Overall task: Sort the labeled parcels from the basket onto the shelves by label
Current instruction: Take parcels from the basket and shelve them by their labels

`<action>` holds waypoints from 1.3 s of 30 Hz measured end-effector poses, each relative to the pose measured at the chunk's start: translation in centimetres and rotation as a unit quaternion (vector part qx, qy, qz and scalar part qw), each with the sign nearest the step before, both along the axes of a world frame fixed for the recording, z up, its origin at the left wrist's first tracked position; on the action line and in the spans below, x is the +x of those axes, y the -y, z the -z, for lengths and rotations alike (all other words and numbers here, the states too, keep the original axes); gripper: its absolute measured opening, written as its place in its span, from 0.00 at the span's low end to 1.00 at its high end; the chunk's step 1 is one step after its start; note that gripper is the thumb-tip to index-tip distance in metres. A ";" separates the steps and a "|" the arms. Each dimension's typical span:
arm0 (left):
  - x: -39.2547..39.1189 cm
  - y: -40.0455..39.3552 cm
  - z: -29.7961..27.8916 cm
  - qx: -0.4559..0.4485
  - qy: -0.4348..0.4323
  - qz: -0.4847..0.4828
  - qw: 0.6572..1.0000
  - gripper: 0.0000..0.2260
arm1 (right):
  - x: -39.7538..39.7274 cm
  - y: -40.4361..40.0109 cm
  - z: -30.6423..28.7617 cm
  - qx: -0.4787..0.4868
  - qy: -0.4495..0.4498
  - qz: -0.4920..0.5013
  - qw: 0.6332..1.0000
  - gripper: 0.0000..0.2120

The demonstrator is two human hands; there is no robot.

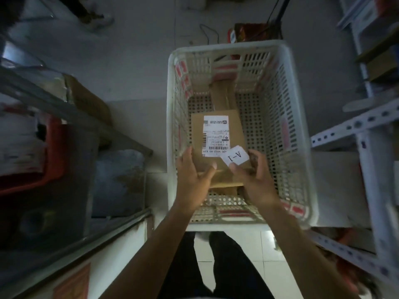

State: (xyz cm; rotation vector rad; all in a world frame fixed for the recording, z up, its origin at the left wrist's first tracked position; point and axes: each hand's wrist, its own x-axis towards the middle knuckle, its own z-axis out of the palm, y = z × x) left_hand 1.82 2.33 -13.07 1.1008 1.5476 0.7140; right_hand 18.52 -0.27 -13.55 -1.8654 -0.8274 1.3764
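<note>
A white slotted plastic basket [289,130] stands on the floor in front of me. Inside it I hold a brown cardboard parcel [235,126] with a white shipping label and a small white tag reading "A-1" [235,157]. My left hand [195,180] grips the parcel's near left corner. My right hand [257,180] grips its near right corner, thumb just below the tag. A second brown parcel [222,94] lies behind it on the basket floor, partly hidden.
White perforated metal shelving [349,126] stands at the right. A grey metal rack [64,113] with an orange crate [54,160] and a cardboard box runs along the left. My legs are below the basket. Cables and a red object lie beyond the basket.
</note>
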 end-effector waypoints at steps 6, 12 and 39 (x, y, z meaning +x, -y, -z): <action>-1.8 2.7 -5.3 0.039 0.024 0.101 0.994 0.29 | -1.2 5.9 -5.2 0.084 0.033 0.019 0.996 0.31; -2.8 6.5 -5.4 -0.001 -0.100 0.248 0.964 0.48 | -3.0 13.8 -6.4 0.103 -0.012 0.075 0.992 0.34; -1.0 4.7 -2.9 0.193 -0.378 0.592 0.685 0.65 | -7.3 24.0 -1.7 0.027 0.110 0.181 0.977 0.33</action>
